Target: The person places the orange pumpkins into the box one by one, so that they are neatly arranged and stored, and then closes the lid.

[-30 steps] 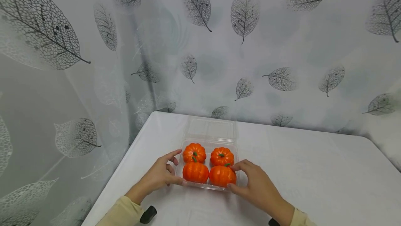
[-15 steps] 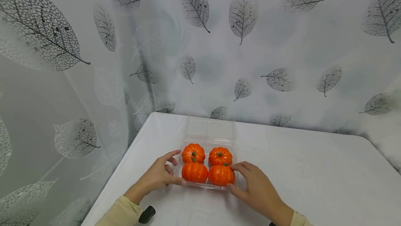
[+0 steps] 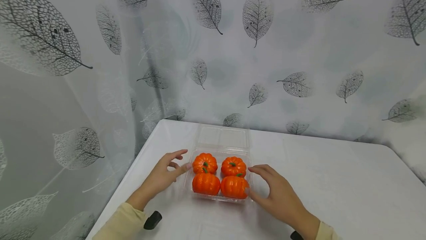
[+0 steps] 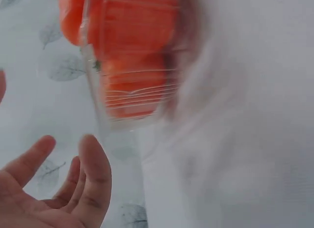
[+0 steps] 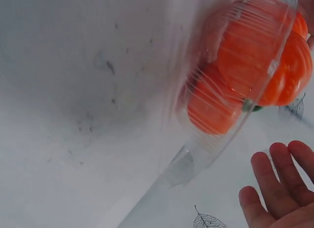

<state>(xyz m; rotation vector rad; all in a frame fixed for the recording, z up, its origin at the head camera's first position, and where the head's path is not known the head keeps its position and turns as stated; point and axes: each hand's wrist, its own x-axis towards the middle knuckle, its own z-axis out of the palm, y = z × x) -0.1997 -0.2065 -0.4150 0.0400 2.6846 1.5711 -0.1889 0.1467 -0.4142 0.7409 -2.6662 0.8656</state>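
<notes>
Several orange toy pumpkins (image 3: 206, 184) with green stems sit in two rows in a clear plastic clamshell box (image 3: 217, 198). Its clear lid (image 3: 223, 136) is folded back flat on the far side. To the left of the box, my left hand (image 3: 158, 177) has its fingers spread and holds nothing. My right hand (image 3: 279, 197) hovers by the box's right side, thumb and fingers apart. In the left wrist view, a gap separates the left hand (image 4: 68, 193) from the box. The right wrist view likewise shows the right hand (image 5: 279, 191) apart from the box.
The box stands on a white-covered table (image 3: 319, 173). A grey curtain (image 3: 229, 47) printed with leaves hangs behind the table and along its left side. Black pieces (image 3: 152, 220) sit at both wrists, by the cream sleeves (image 3: 121, 220).
My left hand has come off the box's left front edge and moved up and left. The right hand has drawn slightly right, off the box. Pumpkins and box stay in place.
</notes>
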